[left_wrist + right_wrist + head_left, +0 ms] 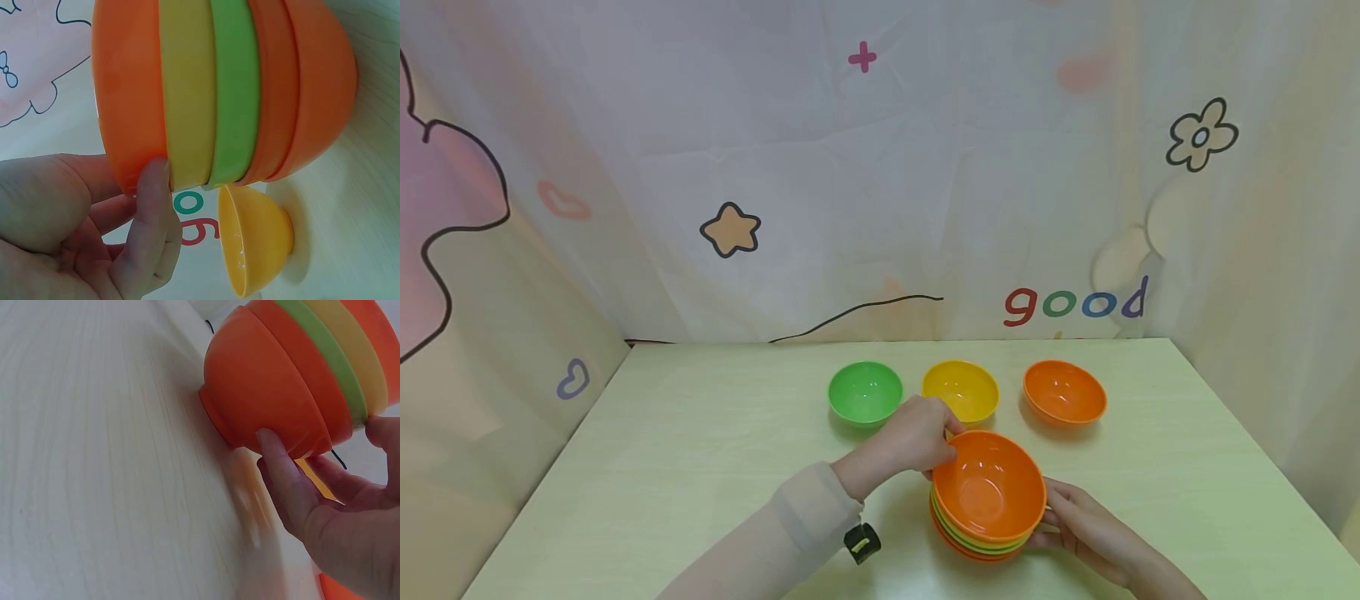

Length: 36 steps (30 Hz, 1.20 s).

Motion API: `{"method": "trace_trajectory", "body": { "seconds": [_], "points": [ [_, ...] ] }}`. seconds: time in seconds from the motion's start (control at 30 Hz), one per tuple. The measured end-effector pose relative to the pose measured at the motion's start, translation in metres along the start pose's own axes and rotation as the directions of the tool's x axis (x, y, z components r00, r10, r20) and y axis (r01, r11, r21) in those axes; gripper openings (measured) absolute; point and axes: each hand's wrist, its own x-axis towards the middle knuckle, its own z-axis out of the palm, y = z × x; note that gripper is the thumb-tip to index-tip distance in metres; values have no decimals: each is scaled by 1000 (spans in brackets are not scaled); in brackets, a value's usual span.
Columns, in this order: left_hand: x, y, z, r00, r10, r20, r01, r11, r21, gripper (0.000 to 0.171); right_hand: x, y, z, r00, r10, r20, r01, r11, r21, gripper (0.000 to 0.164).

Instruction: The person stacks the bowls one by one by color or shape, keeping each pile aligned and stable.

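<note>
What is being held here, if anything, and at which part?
A stack of nested bowls: the left grip holds the rim of the top orange bowl, the right grip holds the stack's outer side.

We see orange, yellow and green across the bowl stack [987,487]. We note a green bowl [865,393], yellow bowl [962,390], orange bowl [1064,393] and pale, wood-grained table [662,467].

A curtained booth, whether in home or studio unclear: cartoon-printed fabric [880,175] hangs around three sides of a pale wood-grain worktop [700,450] (in the head view, a star [730,230] at ten o'clock, a flower [1187,148] at two, the word "good" [1059,304] at three).
</note>
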Motion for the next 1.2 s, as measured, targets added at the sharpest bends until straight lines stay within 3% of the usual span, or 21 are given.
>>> {"method": "trace_trajectory", "body": {
  "seconds": [1.2],
  "points": [
    [-1,-2,-1,1000,2,6,-2,1000,-26,27,0,-1,0,1000,5,-8,-5,1000,5,65]
  ]
}}
